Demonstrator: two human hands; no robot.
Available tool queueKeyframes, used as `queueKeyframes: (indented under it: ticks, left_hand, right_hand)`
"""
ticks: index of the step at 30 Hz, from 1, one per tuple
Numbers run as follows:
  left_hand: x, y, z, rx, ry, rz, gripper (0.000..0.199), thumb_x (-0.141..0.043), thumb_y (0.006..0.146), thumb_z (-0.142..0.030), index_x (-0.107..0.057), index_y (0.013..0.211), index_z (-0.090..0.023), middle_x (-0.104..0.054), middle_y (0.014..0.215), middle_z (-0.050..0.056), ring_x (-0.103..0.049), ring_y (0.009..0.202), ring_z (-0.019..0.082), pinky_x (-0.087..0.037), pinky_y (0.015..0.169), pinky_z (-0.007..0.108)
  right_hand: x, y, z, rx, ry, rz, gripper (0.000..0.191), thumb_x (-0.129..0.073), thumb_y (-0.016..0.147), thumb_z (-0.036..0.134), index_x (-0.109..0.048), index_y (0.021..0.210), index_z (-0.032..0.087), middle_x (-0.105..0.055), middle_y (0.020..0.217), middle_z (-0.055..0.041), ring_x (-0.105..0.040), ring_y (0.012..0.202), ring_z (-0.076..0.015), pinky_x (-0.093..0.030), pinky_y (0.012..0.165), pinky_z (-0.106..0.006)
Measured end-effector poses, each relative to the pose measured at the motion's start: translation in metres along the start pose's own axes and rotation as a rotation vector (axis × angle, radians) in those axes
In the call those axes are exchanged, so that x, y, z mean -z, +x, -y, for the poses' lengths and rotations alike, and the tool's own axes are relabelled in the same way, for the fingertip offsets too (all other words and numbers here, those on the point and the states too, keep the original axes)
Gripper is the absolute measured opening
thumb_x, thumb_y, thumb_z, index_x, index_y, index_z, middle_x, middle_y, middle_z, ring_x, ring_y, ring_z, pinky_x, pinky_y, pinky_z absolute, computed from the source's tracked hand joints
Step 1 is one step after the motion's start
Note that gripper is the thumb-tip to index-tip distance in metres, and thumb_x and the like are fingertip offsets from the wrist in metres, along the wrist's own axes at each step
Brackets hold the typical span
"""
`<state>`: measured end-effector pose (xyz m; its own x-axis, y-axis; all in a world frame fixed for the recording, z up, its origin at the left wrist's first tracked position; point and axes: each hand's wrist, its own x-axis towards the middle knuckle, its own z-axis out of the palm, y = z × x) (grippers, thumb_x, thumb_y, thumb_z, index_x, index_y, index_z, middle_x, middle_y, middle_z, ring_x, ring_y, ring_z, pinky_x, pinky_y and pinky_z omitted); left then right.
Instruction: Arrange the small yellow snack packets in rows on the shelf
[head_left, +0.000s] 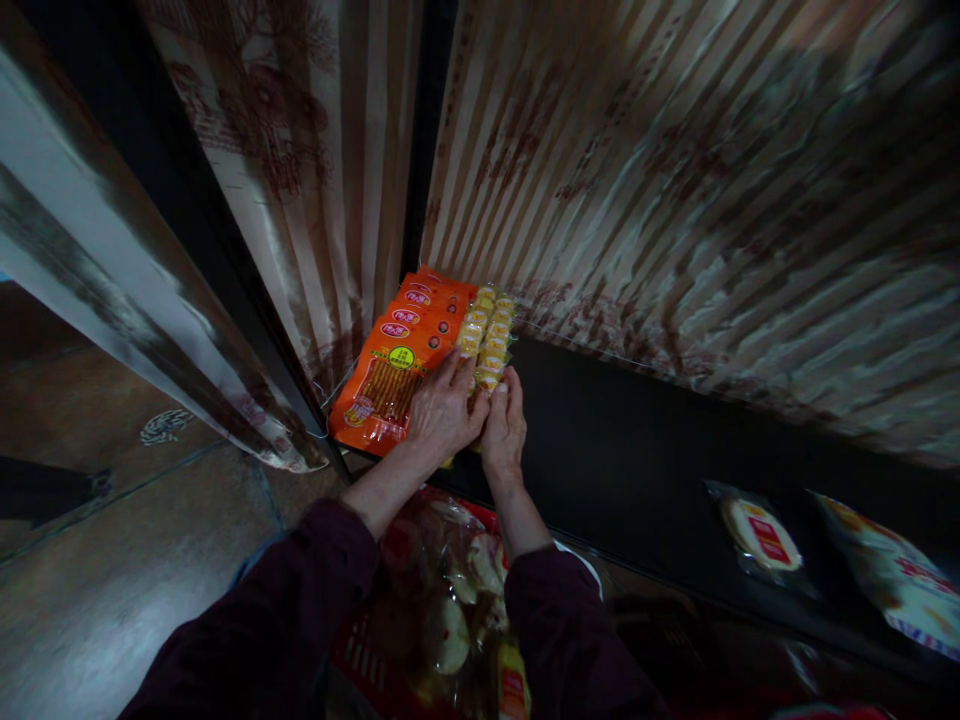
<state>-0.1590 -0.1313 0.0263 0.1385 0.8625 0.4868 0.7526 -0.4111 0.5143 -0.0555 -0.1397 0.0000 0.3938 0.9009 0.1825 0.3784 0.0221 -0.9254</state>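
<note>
Two rows of small yellow wrapped snack packs (495, 345) lie on a black shelf (600, 440), next to orange snack bags (427, 310) that overlap in a stack. The front orange bag shows brown sticks through a clear window. My left hand (448, 405) reaches over the bag's right edge, its fingers closed on the left side of the near yellow packs. My right hand (504, 425) is closed at their near right end, fingers together and thumb beside the left hand. The packs under the fingers are partly hidden.
Farther right on the shelf lie a round wrapped item (761, 535) and a pale snack bag (892, 570). Below my arms is a red basket (360, 655) of packaged food. Printed curtains (555, 180) hang behind, and a dark post (217, 230) stands left.
</note>
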Motion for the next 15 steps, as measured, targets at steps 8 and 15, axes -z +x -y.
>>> queueKeyframes:
  ticks: [8,15]
  left_hand:
    - [0.0044,-0.0033,-0.0012,-0.022,0.038,-0.044,0.048,-0.045,0.089,-0.040,-0.051,0.128,-0.012,-0.047,0.140,0.017,-0.046,0.128,0.030,-0.040,0.105,0.046]
    - [0.0075,-0.0041,-0.0004,-0.013,0.046,-0.030,0.049,-0.045,0.089,-0.040,-0.050,0.129,-0.011,-0.048,0.139,0.017,-0.047,0.127,0.030,-0.040,0.105,0.045]
  right_hand:
    - [-0.0016,-0.0001,-0.0025,0.009,-0.030,0.018,0.069,-0.030,0.089,0.061,-0.034,0.145,0.022,-0.045,0.145,-0.0100,-0.046,0.131,-0.0247,-0.035,0.108,-0.043]
    - [0.0008,0.0014,-0.0027,-0.022,-0.003,0.039,0.072,-0.036,0.087,0.062,-0.032,0.146,0.022,-0.045,0.144,-0.0112,-0.046,0.131,-0.0262,-0.034,0.108,-0.045]
